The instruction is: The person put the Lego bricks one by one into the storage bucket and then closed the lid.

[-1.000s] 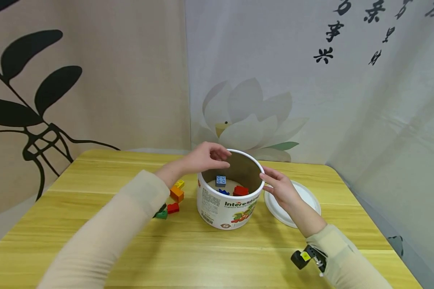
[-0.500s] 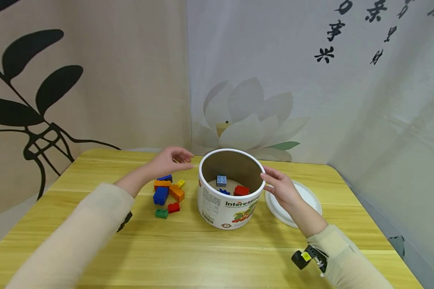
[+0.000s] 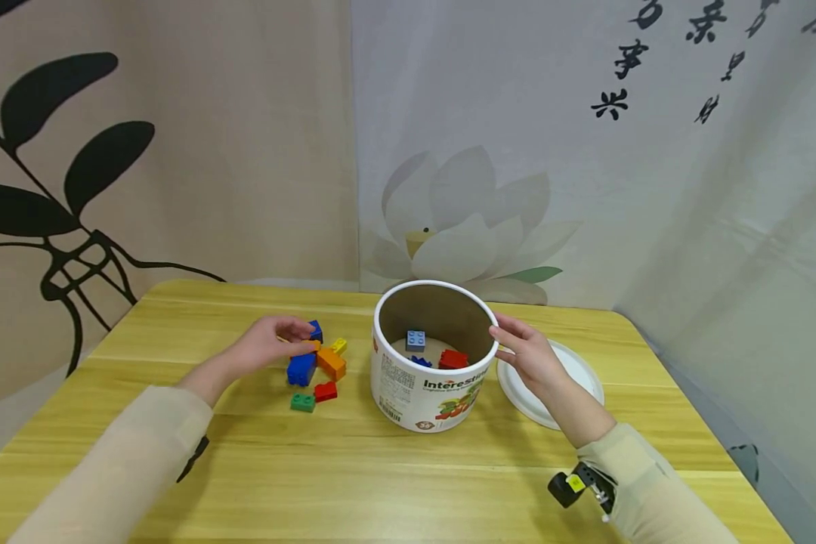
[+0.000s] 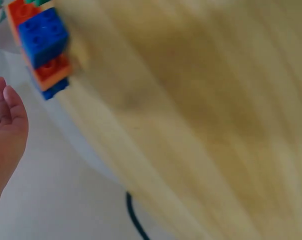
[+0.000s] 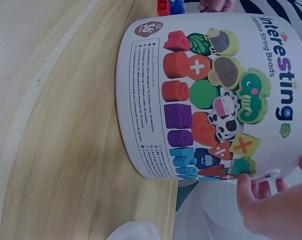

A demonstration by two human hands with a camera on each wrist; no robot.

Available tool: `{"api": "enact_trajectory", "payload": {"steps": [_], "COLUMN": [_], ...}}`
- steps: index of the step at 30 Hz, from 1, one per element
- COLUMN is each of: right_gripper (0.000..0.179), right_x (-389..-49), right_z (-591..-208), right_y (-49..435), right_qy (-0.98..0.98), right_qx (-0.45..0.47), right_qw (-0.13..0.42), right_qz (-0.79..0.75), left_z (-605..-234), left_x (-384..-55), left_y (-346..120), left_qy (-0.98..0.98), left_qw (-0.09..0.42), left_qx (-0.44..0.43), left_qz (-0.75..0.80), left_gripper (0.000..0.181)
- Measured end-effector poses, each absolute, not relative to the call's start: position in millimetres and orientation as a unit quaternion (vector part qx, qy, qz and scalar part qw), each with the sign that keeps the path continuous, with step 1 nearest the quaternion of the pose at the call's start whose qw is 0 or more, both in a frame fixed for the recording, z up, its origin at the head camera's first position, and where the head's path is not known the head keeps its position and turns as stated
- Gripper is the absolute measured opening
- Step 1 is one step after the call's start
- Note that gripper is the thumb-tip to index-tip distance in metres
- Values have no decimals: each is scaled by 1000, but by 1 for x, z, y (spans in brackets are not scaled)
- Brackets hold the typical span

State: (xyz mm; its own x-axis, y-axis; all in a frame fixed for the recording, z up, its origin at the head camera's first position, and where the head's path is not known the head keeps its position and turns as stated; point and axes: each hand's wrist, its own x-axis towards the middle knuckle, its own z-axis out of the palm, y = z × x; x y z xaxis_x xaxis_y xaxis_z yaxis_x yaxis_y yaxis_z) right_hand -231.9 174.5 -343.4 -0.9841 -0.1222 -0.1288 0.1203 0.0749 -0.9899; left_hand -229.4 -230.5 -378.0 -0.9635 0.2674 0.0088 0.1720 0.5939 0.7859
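My left hand [image 3: 272, 341] reaches over the back of a small pile of toy building blocks, thumb and fingers apart. Its fingertips are right at an orange block [image 3: 312, 346] and a dark blue block [image 3: 316, 331]. Nearer lie a larger blue block [image 3: 302, 369], another orange block [image 3: 332, 364], a yellow one [image 3: 339, 346], a red one [image 3: 326, 391] and a green one [image 3: 303, 403]. With my right hand [image 3: 527, 355] I grip the side of a white printed bucket [image 3: 425, 408] near its rim. Inside it lie a light blue block [image 3: 415, 340], a red block [image 3: 453, 359] and dark blue pieces [image 3: 420, 361].
A round white lid [image 3: 581, 370] lies on the wooden table [image 3: 353, 483], right of the bucket and partly behind my right hand. Printed cloth [image 3: 258, 151] hangs behind the table's far edge. A small black camera [image 3: 566, 489] sits at my right sleeve.
My left hand has come out from over the bucket's mouth, moved left and lowered to the pile of blocks. The right hand and the bucket have stayed in place.
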Motion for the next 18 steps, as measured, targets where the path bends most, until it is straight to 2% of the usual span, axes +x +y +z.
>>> {"api": "enact_trajectory", "payload": {"steps": [18], "right_gripper": [52], "right_x": [-232], "right_z": [-342], "right_y": [174], "right_qy": [728], "right_qx": [-1], "right_qw": [93], "right_qz": [-679], "left_z": [-405], "left_x": [-220], "left_y": [-240], "left_qy": [897], "left_qw": [99], "left_qx": [94], "left_qz": [420], "left_gripper": [47]}}
